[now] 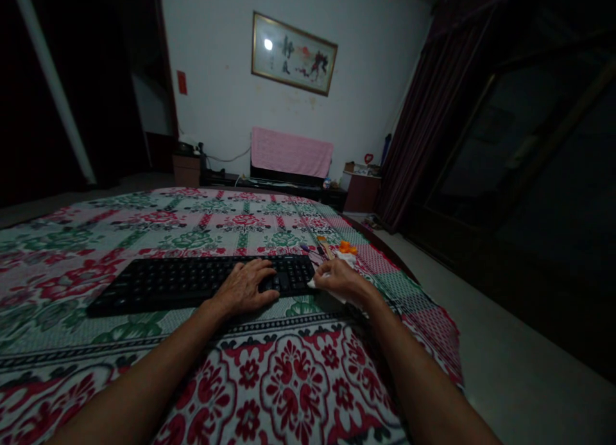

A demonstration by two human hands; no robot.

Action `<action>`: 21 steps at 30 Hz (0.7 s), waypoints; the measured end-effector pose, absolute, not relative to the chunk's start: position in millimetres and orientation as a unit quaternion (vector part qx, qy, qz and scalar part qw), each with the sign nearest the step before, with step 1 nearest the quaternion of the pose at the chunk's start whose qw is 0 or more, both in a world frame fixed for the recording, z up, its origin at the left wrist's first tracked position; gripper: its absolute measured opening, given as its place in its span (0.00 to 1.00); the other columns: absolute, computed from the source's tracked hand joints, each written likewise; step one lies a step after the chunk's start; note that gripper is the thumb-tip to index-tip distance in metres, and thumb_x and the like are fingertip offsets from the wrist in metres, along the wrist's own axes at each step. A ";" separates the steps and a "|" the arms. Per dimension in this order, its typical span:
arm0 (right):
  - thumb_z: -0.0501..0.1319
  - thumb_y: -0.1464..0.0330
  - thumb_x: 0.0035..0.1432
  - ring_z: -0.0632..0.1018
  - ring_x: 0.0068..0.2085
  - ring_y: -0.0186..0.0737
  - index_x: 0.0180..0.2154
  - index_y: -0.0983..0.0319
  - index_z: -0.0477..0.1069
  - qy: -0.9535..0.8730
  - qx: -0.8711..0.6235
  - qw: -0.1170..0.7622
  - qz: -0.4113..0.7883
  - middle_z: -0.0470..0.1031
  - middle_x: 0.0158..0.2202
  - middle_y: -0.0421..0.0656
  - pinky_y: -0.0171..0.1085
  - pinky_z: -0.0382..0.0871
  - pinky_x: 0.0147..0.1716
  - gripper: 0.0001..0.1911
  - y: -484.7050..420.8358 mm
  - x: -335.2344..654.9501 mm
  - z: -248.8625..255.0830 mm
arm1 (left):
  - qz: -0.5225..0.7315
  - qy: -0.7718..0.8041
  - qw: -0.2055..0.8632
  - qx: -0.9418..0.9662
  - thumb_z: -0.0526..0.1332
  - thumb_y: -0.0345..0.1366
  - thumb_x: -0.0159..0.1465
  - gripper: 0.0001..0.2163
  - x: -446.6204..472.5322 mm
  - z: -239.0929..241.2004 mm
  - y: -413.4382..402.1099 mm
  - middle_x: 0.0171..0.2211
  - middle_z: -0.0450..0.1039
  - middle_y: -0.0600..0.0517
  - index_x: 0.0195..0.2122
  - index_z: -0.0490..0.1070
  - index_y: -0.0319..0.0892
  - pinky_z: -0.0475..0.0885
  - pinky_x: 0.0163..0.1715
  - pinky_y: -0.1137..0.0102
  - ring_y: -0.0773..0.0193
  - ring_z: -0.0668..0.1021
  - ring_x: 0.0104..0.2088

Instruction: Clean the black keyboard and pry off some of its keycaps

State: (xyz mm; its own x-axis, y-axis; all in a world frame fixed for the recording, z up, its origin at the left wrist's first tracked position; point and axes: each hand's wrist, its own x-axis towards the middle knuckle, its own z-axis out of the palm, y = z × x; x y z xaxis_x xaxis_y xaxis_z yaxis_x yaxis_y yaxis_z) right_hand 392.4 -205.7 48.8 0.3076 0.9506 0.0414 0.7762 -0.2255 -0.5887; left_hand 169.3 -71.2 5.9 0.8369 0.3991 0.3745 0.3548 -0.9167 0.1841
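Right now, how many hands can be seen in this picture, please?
2. The left hand lies on the black keyboard; the right hand is at the keyboard's right end, pinching some white material. I see no sign of others hidden.

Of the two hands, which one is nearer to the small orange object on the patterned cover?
Right. The right hand is just on the near side of the orange object; the left hand is farther left, on the keyboard.

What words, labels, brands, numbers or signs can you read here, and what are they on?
None reads clearly.
Picture: brush characters, too blurred to read surely.
Keyboard: key markings too small.
Red slip: too small and dark to tell.
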 end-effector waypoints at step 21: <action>0.56 0.73 0.49 0.76 0.33 0.36 0.31 0.64 0.78 -0.587 -0.775 0.232 0.024 0.78 0.30 0.43 0.30 0.65 0.33 0.12 -165.4 405.9 38.3 | 0.211 0.204 0.055 0.954 0.55 0.53 0.56 0.23 170.0 6.2 -74.0 0.57 0.62 0.49 0.50 0.67 0.48 0.56 0.52 0.56 0.51 0.62 0.57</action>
State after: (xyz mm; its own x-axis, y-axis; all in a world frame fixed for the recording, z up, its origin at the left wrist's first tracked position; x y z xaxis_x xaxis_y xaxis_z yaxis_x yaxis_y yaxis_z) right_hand 405.9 -165.4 38.3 0.3102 0.9212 0.2349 0.8985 -0.2034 -0.3891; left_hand 170.0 -74.0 6.2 0.8276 0.4130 0.3802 0.3668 -0.9105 0.1908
